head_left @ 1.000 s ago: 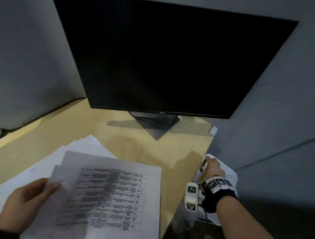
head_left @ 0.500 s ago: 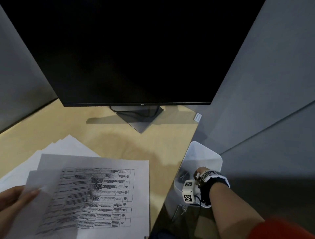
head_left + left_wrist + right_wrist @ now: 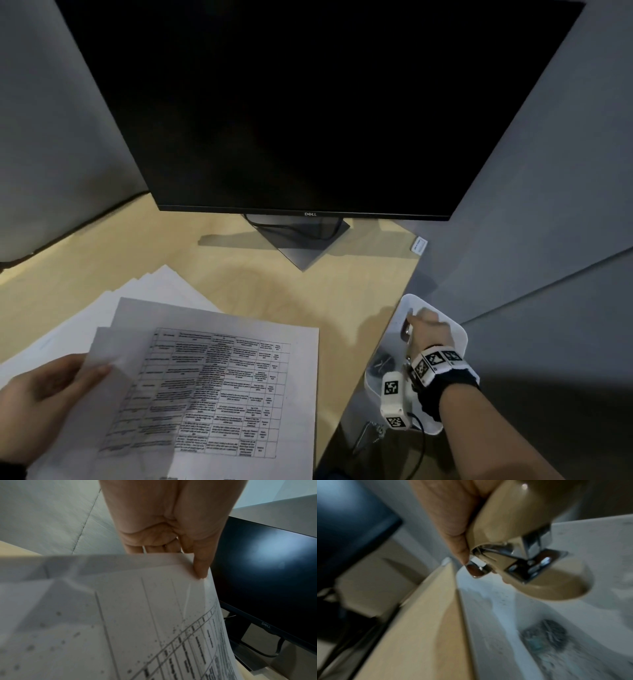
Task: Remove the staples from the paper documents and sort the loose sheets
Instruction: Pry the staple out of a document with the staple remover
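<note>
The right hand (image 3: 428,329) has come back up over the white bin (image 3: 455,334), fingers squeezing the staple remover (image 3: 510,545). The left hand (image 3: 41,401) pinches the papers (image 3: 219,387). The staple is likely dropped.

The left hand (image 3: 41,407) pinches a paper sheet (image 3: 219,383) at its edge, thumb on top, other fingers under it. The right hand (image 3: 428,329) is stretched forward with a bare forearm, its fingers closed around a staple remover (image 3: 510,534).

Printed table sheets (image 3: 219,387) lifted above loose white pile (image 3: 102,308); beige staple remover (image 3: 510,536) over bin.
</note>
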Motion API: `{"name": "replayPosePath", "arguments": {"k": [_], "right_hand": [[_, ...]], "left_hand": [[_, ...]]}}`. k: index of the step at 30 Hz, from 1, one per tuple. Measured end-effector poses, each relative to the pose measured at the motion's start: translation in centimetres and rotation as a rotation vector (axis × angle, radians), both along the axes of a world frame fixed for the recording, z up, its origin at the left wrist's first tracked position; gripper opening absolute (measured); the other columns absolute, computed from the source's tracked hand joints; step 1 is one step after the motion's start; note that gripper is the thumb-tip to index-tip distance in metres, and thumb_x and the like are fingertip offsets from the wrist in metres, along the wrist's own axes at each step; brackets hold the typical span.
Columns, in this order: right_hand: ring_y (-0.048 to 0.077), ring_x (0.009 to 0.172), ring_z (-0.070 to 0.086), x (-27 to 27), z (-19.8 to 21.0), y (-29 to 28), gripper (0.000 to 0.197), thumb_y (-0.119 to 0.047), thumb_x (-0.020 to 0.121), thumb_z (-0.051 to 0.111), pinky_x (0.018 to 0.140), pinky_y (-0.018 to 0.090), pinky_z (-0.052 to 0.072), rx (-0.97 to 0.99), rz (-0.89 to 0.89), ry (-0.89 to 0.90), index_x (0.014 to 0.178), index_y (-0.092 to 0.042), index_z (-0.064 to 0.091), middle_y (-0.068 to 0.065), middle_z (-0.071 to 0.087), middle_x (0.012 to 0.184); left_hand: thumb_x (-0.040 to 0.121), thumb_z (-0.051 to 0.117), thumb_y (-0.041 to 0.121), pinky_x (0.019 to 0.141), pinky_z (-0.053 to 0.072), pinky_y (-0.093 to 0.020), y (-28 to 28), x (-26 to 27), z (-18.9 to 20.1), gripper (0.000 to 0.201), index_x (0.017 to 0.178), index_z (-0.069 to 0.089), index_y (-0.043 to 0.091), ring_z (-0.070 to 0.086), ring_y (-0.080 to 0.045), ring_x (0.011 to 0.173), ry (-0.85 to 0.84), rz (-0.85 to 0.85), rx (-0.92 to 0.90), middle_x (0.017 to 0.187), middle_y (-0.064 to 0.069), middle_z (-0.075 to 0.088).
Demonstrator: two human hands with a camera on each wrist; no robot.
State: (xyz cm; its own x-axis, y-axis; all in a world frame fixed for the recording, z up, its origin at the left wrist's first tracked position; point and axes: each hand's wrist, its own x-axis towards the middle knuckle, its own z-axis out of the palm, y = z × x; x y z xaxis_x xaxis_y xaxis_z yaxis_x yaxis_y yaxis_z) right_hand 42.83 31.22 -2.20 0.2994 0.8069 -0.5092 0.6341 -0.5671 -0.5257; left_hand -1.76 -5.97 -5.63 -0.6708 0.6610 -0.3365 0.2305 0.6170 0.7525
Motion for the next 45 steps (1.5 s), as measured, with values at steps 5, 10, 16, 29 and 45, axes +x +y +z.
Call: {"name": "replayPosePath", "arguments": {"k": [5,10,16,29,45], "right_hand": [[0.035,0.103,0.057,-6.9,3.7,1.0,0.041,-0.029,0.085,0.066,0.081,0.031,0.04,0.18,0.37,-0.1,0.111,-0.001,0.053,0.019,0.062,0.106],[0.027,0.104,0.06,-14.1,2.7,0.9,0.044,-0.045,0.088,0.055,0.079,0.027,0.044,0.108,0.925,-0.391,0.114,-0.009,0.055,0.01,0.063,0.113],[0.025,0.107,0.059,-18.0,1.5,0.5,0.024,-0.018,0.093,0.053,0.077,0.021,0.041,0.054,1.089,-0.557,0.113,-0.008,0.061,0.009,0.063,0.116],[0.009,0.107,0.058,-25.6,4.7,-9.8,0.034,-0.011,0.085,0.067,0.097,0.029,0.048,0.218,1.297,0.618,0.118,-0.013,0.064,-0.002,0.065,0.116],[0.017,0.082,0.058,-26.7,4.9,-11.8,0.01,-0.026,0.077,0.067,0.079,0.037,0.048,-0.057,1.32,0.877,0.083,-0.019,0.063,0.001,0.066,0.087]], "left_hand": [[0.08,0.067,0.044,0.077,0.05,-0.026,5.1,6.5,8.9,0.021,0.086,0.07,0.024,0.066,-0.019,0.078,0.111,0.074,0.011,0.082,0.004,0.073],[0.086,0.063,0.014,0.071,0.039,-0.03,7.5,9.0,12.3,0.006,0.089,0.063,0.019,0.056,-0.019,0.079,0.275,0.057,0.052,0.082,0.002,0.063],[0.087,0.061,0.013,0.075,0.037,-0.019,7.7,8.3,12.1,0.012,0.098,0.066,0.013,0.056,-0.013,0.084,0.316,0.039,0.051,0.091,0.003,0.065],[0.089,0.053,0.002,0.067,0.037,-0.008,7.8,8.0,13.4,0.057,0.128,0.039,0.04,0.055,0.002,0.062,0.195,0.079,0.232,0.051,0.001,0.047],[0.082,0.067,0.005,0.085,0.044,-0.016,7.5,7.7,13.3,0.012,0.086,0.067,0.016,0.059,-0.009,0.09,0.075,0.041,0.247,0.089,0.004,0.064]]}}
